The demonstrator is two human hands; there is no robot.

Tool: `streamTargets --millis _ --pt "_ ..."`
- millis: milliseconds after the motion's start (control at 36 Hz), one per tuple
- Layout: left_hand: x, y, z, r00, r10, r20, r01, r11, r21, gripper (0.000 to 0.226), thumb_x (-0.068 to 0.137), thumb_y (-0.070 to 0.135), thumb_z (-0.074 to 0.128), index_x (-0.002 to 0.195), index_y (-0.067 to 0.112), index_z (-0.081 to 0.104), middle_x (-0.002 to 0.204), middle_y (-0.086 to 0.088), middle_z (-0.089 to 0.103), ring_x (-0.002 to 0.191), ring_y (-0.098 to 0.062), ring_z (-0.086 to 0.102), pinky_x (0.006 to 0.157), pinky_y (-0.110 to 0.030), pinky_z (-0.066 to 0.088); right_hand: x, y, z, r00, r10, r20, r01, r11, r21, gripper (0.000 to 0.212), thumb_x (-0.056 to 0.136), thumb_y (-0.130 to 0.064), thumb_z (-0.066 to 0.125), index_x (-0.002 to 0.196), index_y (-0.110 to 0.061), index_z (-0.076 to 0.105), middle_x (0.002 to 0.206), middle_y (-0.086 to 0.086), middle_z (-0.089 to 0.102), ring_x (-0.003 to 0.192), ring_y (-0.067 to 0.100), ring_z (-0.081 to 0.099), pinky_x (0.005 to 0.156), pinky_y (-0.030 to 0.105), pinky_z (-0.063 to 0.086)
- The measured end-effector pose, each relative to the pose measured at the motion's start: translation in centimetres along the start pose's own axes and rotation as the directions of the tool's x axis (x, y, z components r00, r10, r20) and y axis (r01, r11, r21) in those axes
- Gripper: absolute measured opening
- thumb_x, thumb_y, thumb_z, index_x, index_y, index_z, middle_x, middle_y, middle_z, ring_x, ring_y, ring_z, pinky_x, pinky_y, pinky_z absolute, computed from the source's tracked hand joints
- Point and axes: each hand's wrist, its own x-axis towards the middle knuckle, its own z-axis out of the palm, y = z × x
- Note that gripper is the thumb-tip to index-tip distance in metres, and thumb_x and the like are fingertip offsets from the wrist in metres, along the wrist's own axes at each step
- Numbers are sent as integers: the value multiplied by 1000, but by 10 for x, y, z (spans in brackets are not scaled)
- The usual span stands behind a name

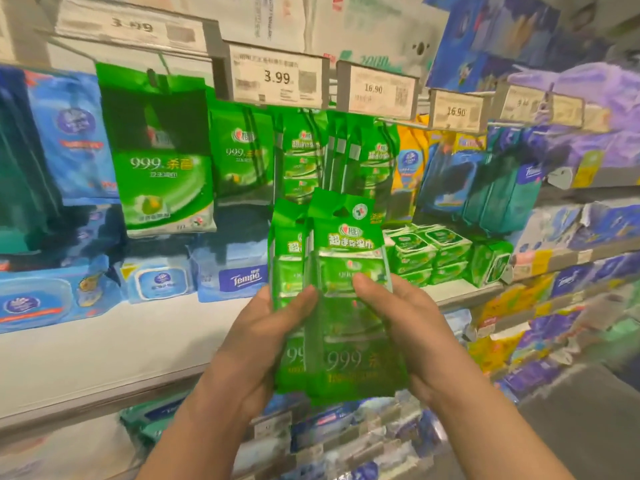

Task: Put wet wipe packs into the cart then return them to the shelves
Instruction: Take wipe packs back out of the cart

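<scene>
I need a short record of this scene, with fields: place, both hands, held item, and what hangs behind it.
place: store shelf with price tags
left hand: grips the green wipe packs from the left
right hand: grips the same packs, thumb on front
behind: matching green packs on hooks
cart: not in view

Price tags overhead: 3.99 (pixel 277 77), then 16.90 (pixel 375 89); "999" across the held green wipe pack (pixel 349 358), "Tempo" on that blue pack (pixel 242 280).
</scene>
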Motion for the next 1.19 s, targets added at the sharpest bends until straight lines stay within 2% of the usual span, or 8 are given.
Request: streamTargets --millis 83,250,417,556,778,1028,1111,1194 --pt "10 8 -1 999 -6 -50 8 999 37 45 79 18 71 123 12 67 115 -19 75 101 -41 74 79 -52 62 18 -8 -9 999 -32 37 32 999 -2 10 91 -21 68 97 -15 72 78 -3 76 69 8 72 54 15 51" --pt "23 14 -1 983 72 -166 -64 997 53 42 73 15 70 115 15 70 103 -16 78 83 -30 77 64 -41 62 47 -28 -21 980 -163 112 179 972 -154 14 93 -24 66 104 -18 72 85 3 77 73 19 72 66 39 59" --pt "27 11 16 957 157 -245 -156 987 21 36 77 12 66 112 17 70 103 -18 78 78 -30 77 62 -44 63 65 -44 -32 907 -360 219 393 911 -129 12 91 -19 68 103 -19 72 77 -8 75 67 6 69 57 16 51" --pt "34 4 26 925 202 -322 -209 978 15 49 74 1 77 122 9 67 107 -23 76 81 -34 77 66 -46 63 85 -54 -41 865 -422 272 437 899 6 15 90 -14 69 105 -18 71 82 -11 77 71 1 70 60 14 52" --pt "35 -9 38 842 266 -469 -272 961 56 55 68 12 74 123 10 67 108 -22 76 83 -34 76 66 -42 62 127 -60 -50 818 -447 361 424 894 146 25 91 -19 69 115 -13 69 102 1 78 93 16 73 82 33 60" --pt "35 -8 42 797 299 -525 -298 950 89 56 69 11 73 125 10 66 111 -21 75 87 -34 76 67 -44 63 157 -47 -43 844 -428 325 446 895 20 14 93 -23 73 105 -17 70 97 -7 78 94 7 72 85 26 57" --pt "34 -3 43 804 311 -507 -304 948 99 54 68 8 74 121 11 67 108 -21 76 83 -33 77 63 -43 62 156 -40 -41 851 -421 313 440 898 11 24 91 -24 73 114 -18 68 102 -10 77 96 3 72 82 18 55" --pt "34 3 43 812 313 -492 -297 948 113 57 66 -1 81 121 12 67 107 -19 77 83 -32 77 64 -43 63 157 -29 -40 881 -380 283 398 917 -8 50 86 -45 76 125 -18 64 113 -9 75 107 4 69 96 29 55"
